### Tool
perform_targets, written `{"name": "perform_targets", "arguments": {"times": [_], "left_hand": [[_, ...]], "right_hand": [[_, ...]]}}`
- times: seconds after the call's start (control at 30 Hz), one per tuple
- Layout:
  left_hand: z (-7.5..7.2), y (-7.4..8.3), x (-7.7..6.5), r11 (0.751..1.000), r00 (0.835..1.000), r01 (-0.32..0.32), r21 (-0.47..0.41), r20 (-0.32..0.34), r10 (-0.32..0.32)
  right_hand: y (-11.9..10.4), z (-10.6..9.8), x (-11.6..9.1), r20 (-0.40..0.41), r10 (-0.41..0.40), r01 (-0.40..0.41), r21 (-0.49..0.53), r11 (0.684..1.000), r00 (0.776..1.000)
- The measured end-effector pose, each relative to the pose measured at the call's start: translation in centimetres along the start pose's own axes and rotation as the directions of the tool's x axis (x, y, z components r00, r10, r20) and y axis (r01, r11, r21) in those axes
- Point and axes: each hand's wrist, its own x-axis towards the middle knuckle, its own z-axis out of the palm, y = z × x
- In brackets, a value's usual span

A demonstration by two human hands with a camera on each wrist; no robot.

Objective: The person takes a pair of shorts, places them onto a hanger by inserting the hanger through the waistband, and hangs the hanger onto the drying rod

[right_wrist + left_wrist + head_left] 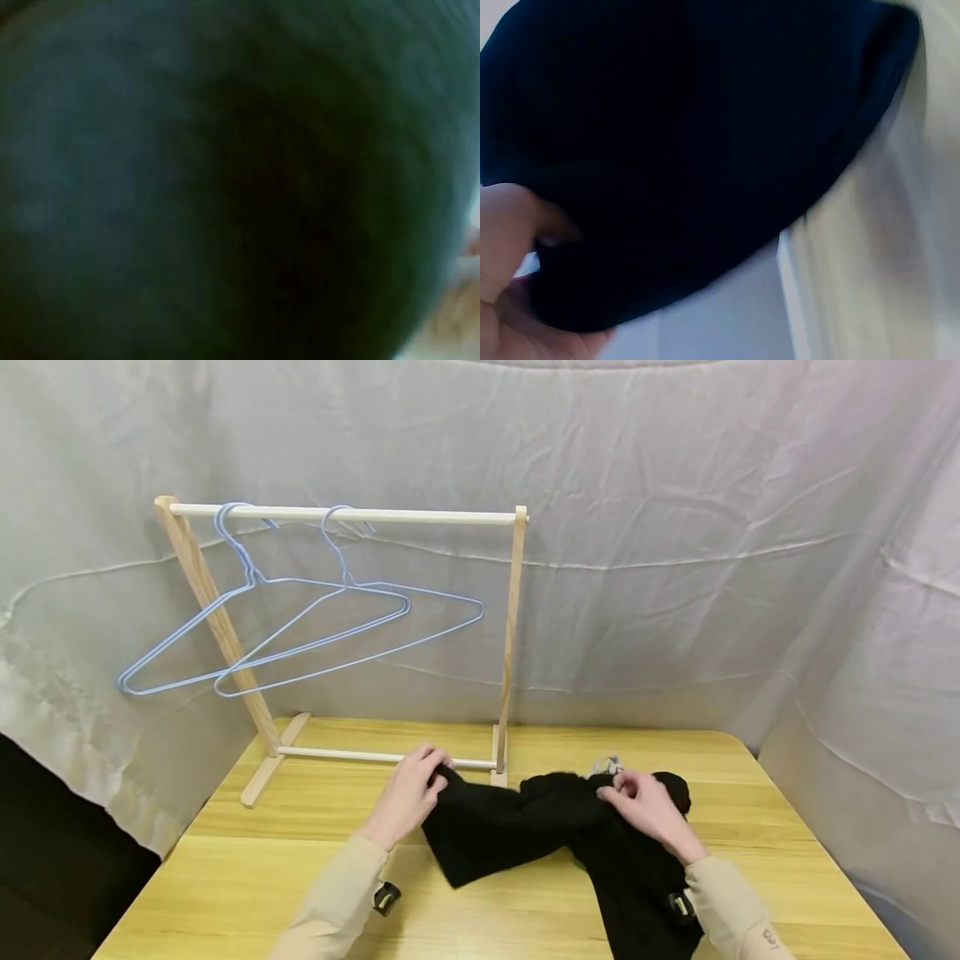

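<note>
A black garment (517, 814) is stretched between both hands over the table. My left hand (408, 793) pinches its upper left corner, and a straight-edged flap hangs below. In the left wrist view the thumb and fingers of my left hand (525, 300) grip the edge of the dark cloth (705, 150). My right hand (648, 810) pinches the garment's upper edge on the right, where the cloth bunches up and one long part drapes toward the near table edge. A small grey-white piece (607, 766) shows just behind those fingers. Blurred dark cloth (150, 187) fills most of the right wrist view.
A wooden rack (513, 635) with a white top rail (420, 517) stands at the back left of the table (750, 860). Several light-blue hangers (300, 653) hang from the rail. Grey curtain (675, 568) encloses the back and sides.
</note>
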Motion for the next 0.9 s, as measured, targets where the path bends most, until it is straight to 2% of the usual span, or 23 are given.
{"name": "perform_targets", "arguments": {"times": [0.03,0.1,0.17,0.2,0.27,0.37,0.43,0.53,0.6,0.7,0.83,0.9], "left_hand": [[0.0,-0.4,-0.4,0.999,0.999,0.017,0.05,0.045,-0.019],[0.0,-0.9,-1.2,0.987,0.99,0.056,0.149,0.122,-0.074],[0.0,-1.2,-1.7,0.969,0.977,0.09,0.232,0.169,-0.131],[0.0,-1.1,-1.7,0.962,0.972,0.105,0.253,0.181,-0.153],[0.1,-0.7,-1.5,0.96,0.968,0.117,0.254,0.185,-0.167],[0.3,0.8,-0.8,0.977,0.973,0.098,0.19,0.187,-0.134],[0.8,1.9,-0.4,0.987,0.974,0.063,0.149,0.207,-0.094],[1.8,3.4,-0.1,0.996,0.963,0.021,0.088,0.265,-0.043],[2.7,4.3,0.0,0.999,0.949,0.006,0.054,0.314,-0.022],[3.9,5.4,0.1,1.0,0.917,0.017,0.022,0.399,-0.025],[5.1,6.3,0.2,0.998,0.864,0.068,0.016,0.5,-0.067],[5.6,6.5,0.3,0.996,0.842,0.094,0.01,0.532,-0.085]], "right_hand": [[0.0,0.2,-0.2,0.084,0.023,-0.024,0.015,1.0,0.996],[0.0,0.1,-0.4,0.23,0.063,-0.081,0.068,0.994,0.971],[-0.1,-0.5,-0.4,0.303,0.078,-0.117,0.112,0.987,0.95],[-0.1,-1.0,-0.2,0.306,0.072,-0.113,0.121,0.986,0.949],[-0.1,-2.2,0.2,0.256,0.032,-0.065,0.12,0.991,0.966],[0.2,-4.0,1.0,0.155,-0.035,0.022,0.084,0.996,0.987],[0.6,-4.9,1.5,0.109,-0.065,0.06,0.048,0.997,0.992],[1.5,-5.6,2.0,0.076,-0.066,0.066,-0.005,0.998,0.995],[2.3,-5.7,2.3,0.059,-0.059,0.062,-0.059,0.996,0.997],[3.8,-5.4,2.4,0.029,-0.061,0.065,-0.16,0.985,0.998],[5.5,-5.1,2.5,-0.017,-0.066,0.058,-0.284,0.957,0.998],[6.1,-5.1,2.5,-0.036,-0.04,0.027,-0.323,0.946,0.999]]}}
